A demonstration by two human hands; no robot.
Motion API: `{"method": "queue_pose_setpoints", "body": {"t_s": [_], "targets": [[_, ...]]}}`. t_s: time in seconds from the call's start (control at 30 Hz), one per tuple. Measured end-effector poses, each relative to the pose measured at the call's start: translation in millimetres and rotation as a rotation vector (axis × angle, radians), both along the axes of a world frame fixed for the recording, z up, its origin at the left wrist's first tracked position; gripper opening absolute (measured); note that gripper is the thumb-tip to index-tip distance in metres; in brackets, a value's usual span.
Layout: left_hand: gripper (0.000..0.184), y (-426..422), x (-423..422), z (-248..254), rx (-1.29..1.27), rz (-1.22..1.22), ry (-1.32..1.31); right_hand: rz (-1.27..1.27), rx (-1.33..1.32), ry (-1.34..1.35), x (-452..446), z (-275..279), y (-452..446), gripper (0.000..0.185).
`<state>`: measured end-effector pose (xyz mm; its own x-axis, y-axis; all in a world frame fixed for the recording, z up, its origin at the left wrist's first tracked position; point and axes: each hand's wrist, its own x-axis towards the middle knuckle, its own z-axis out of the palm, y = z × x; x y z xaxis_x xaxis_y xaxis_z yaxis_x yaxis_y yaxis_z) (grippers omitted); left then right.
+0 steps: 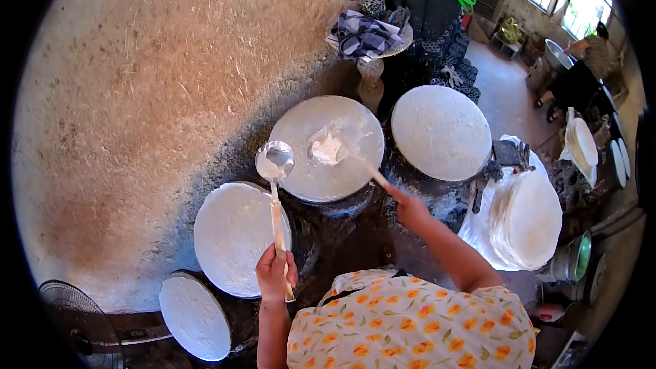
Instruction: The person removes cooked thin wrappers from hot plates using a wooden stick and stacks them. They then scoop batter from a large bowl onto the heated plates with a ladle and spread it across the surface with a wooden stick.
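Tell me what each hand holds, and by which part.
The left hand grips a ladle by its handle, near the end. The right hand holds a blurred tool by its handle's end.

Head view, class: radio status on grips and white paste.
Left grip closed on ladle. Right grip closed on wooden-handled tool. White paste on round surface; ladle overlaps its edge in view.

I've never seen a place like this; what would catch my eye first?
Probably the four big white rounds curving across the middle, one bearing a pale, pasty patch. At that one, the left hand holds a shiny ladle and the right hand a wooden-handled tool. Black perforated cylinders stand behind, near the wall.
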<state>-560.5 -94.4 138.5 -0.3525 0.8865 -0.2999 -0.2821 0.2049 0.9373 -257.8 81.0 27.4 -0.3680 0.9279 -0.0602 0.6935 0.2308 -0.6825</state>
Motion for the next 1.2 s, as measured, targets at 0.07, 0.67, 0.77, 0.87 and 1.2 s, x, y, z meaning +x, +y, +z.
{"method": "queue_pose_setpoints", "body": {"t_s": [0.07, 0.67, 0.77, 0.87, 1.2], "targets": [[0.017, 2, 3, 4, -0.015, 0.017, -0.025, -0.053, 0.064, 0.008, -13, -19, 24, 0.065], [0.016, 44, 2, -6, -0.160, 0.020, 0.062, 0.399, 0.053, 0.238, 2, -21, 59, 0.062], [0.017, 55, 4, -5, -0.185, 0.001, 0.081, 0.324, -0.187, 0.069, 48, 0, 35, 0.063], [0.017, 64, 9, -6, -0.192, 0.007, 0.091, 0.103, -0.099, 0.105, 56, -23, 34, 0.064], [0.013, 75, 18, -8, -0.195, 0.011, 0.179, -0.007, -0.211, 0.205, 75, -16, -20, 0.063]]}}
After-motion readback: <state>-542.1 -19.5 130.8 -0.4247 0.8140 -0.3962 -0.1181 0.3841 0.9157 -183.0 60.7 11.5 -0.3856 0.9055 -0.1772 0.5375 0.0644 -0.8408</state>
